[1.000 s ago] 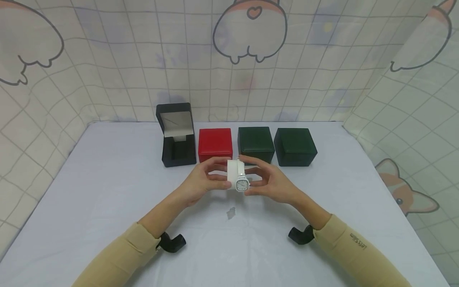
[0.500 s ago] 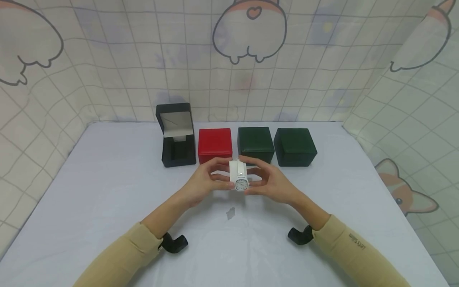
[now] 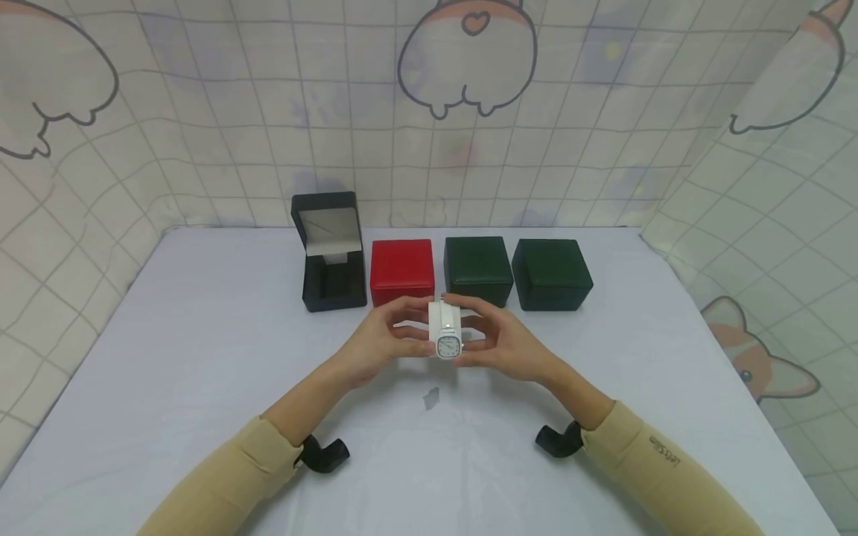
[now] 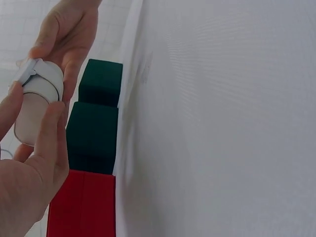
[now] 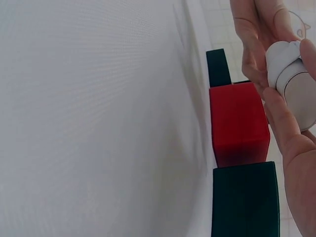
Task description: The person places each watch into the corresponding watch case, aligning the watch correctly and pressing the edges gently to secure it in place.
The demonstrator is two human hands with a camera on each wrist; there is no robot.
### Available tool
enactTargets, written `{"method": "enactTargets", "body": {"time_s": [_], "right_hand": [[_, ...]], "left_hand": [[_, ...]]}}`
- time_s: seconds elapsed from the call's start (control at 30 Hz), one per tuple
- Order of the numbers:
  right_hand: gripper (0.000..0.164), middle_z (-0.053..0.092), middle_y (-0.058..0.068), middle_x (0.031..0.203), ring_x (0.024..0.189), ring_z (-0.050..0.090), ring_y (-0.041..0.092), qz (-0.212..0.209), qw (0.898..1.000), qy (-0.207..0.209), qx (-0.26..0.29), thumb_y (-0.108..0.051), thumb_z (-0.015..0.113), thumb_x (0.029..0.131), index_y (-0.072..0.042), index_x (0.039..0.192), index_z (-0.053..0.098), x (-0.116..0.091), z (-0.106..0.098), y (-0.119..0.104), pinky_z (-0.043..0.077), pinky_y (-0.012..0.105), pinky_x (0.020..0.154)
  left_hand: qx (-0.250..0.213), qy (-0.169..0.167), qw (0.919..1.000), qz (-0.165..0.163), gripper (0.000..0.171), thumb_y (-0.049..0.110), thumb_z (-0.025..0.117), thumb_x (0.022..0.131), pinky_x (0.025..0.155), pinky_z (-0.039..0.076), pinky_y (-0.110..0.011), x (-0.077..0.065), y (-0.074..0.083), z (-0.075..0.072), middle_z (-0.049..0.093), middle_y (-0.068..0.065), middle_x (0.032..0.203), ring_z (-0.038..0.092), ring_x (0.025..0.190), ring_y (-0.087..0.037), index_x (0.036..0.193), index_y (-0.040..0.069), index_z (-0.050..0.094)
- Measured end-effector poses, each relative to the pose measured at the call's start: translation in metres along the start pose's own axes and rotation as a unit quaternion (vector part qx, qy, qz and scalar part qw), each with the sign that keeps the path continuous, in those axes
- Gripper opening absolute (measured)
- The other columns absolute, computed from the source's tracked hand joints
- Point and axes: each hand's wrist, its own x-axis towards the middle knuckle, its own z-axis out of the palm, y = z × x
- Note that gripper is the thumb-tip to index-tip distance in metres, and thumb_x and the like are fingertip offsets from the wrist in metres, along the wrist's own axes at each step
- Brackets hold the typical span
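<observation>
Near the middle of the table, both hands hold a white wristwatch (image 3: 448, 346) strapped round a pale watch cushion (image 3: 434, 316). My left hand (image 3: 382, 339) grips the cushion's left side, thumb at the near edge and fingers at the far one. On the opposite side, my right hand (image 3: 512, 344) holds the watch and cushion, with its index finger along the far top. The square dial faces up toward the head camera. In the left wrist view, the cushion's beige end (image 4: 34, 116) shows between the left thumb and fingers. The buckle cannot be made out.
Behind the hands stand an open black watch box (image 3: 334, 283), a closed red box (image 3: 402, 266) and two closed dark green boxes, one in the middle (image 3: 477, 260) and one at the right (image 3: 553, 264). A grey patch (image 3: 432, 398) marks the white tablecloth (image 3: 201, 335).
The cushion has shifted slightly right, and the watch slightly left along it, so less bare cushion shows on the left. Both hands keep their hold; the boxes stay put.
</observation>
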Motion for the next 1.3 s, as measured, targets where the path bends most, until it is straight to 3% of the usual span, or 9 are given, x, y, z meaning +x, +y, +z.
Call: {"method": "enactTargets", "body": {"time_s": [0.27, 0.57, 0.87, 1.03, 1.3], "right_hand": [[0.088, 0.038, 0.004, 0.156, 0.131, 0.049, 0.036, -0.008, 1.000, 0.003, -0.001, 0.008, 0.081, 0.083, -0.014, 0.157, 0.039, -0.001, 0.001, -0.001, 0.057, 0.041, 0.092], [0.079, 0.033, 0.005, 0.161, 0.139, 0.044, 0.030, -0.055, 0.996, 0.033, -0.059, 0.002, 0.082, 0.085, -0.011, 0.153, 0.043, -0.004, 0.002, 0.005, 0.053, 0.053, 0.098], [0.068, 0.034, 0.011, 0.160, 0.145, 0.032, 0.023, -0.095, 0.990, 0.051, -0.095, 0.000, 0.084, 0.083, -0.011, 0.143, 0.054, -0.004, 0.008, 0.006, 0.055, 0.042, 0.096], [0.064, 0.037, 0.002, 0.158, 0.144, 0.034, 0.021, -0.092, 0.989, 0.062, -0.099, 0.000, 0.083, 0.084, -0.012, 0.142, 0.057, -0.004, 0.009, 0.005, 0.056, 0.040, 0.095], [0.059, 0.039, 0.002, 0.158, 0.145, 0.035, 0.021, -0.080, 0.990, 0.077, -0.084, -0.001, 0.082, 0.086, -0.012, 0.140, 0.060, -0.005, 0.012, 0.006, 0.054, 0.050, 0.097]], "left_hand": [[-0.008, -0.006, 0.9999, 0.008, 0.068, 0.003, 0.078, 0.090, 0.090, 0.058, -0.041, 0.001, -0.004, 0.000, 0.052, -0.016, 0.138, 0.063, 0.118, -0.034, 0.150, 0.012, 0.049], [-0.027, 0.020, 0.9993, -0.014, 0.068, 0.003, 0.079, 0.089, 0.091, 0.058, -0.041, 0.002, -0.005, 0.001, 0.053, -0.015, 0.138, 0.064, 0.118, -0.034, 0.149, 0.014, 0.049], [-0.032, 0.027, 0.9987, -0.029, 0.068, 0.004, 0.078, 0.089, 0.091, 0.058, -0.042, 0.001, -0.004, 0.000, 0.053, -0.016, 0.138, 0.063, 0.119, -0.034, 0.149, 0.013, 0.049], [-0.035, 0.021, 0.9988, -0.027, 0.067, 0.003, 0.077, 0.090, 0.091, 0.058, -0.042, 0.002, -0.004, 0.000, 0.053, -0.016, 0.138, 0.063, 0.119, -0.034, 0.150, 0.013, 0.048], [-0.036, 0.020, 0.9988, -0.027, 0.066, 0.003, 0.076, 0.091, 0.092, 0.057, -0.045, 0.002, -0.003, 0.001, 0.053, -0.016, 0.138, 0.063, 0.120, -0.033, 0.150, 0.014, 0.048]]}}
